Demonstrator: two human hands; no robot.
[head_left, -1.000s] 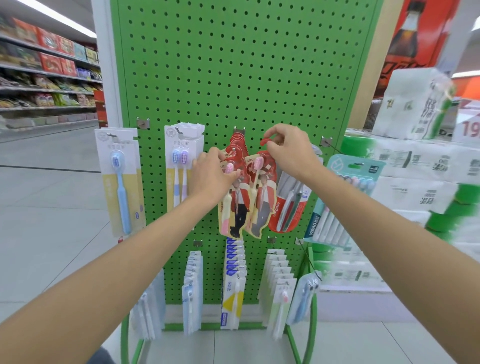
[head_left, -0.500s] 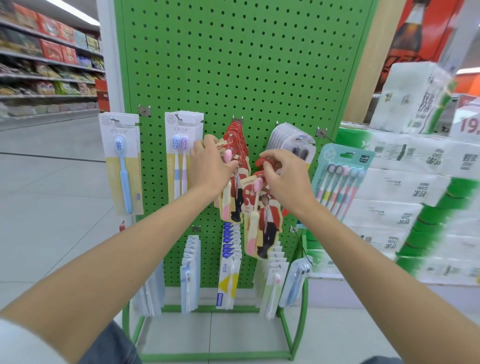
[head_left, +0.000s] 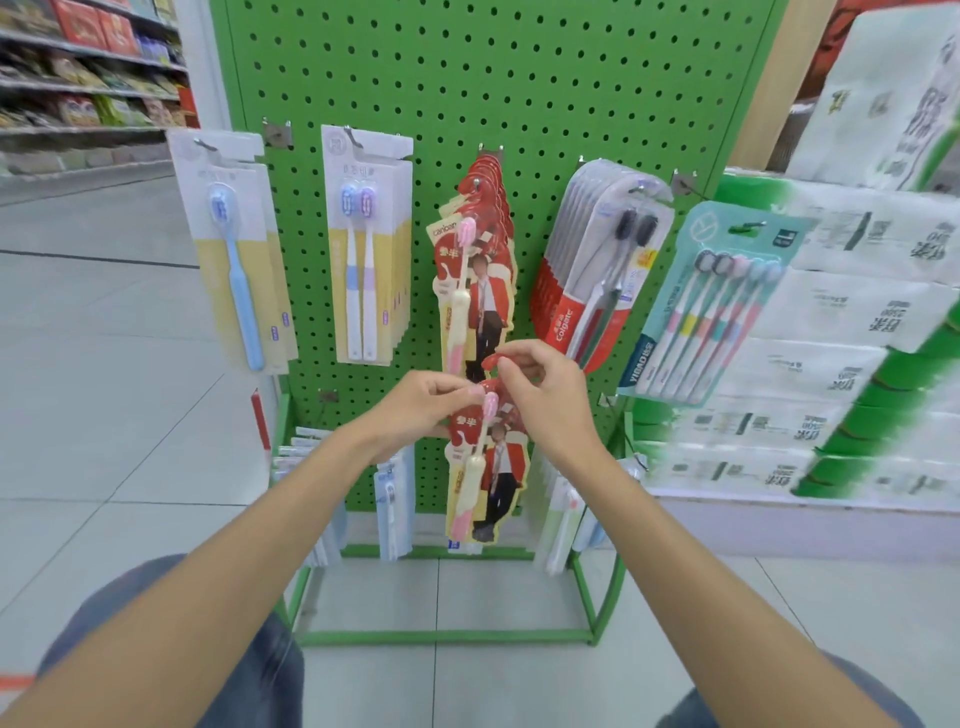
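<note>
A red toothbrush pack (head_left: 491, 470) with a pink and cream brush hangs in front of the green pegboard rack (head_left: 498, 78), off its hook. My left hand (head_left: 415, 410) pinches the pack's upper left edge. My right hand (head_left: 545, 395) pinches its red top tab. A stack of the same red packs (head_left: 480, 270) still hangs on the middle hook above my hands.
Blue single-brush packs (head_left: 236, 249) and twin-brush packs (head_left: 366, 249) hang at left. Colgate packs (head_left: 597, 270) and a multi-brush pack (head_left: 711, 301) hang at right. More packs (head_left: 392, 493) hang low. Stacked tissue bales (head_left: 831, 364) stand right; store shelves (head_left: 88, 78) far left.
Both hands have come down and away from the hook with one red pack, which now hangs lower. The left hand left the hanging stack and now pinches the pack. The camera dipped lower.
</note>
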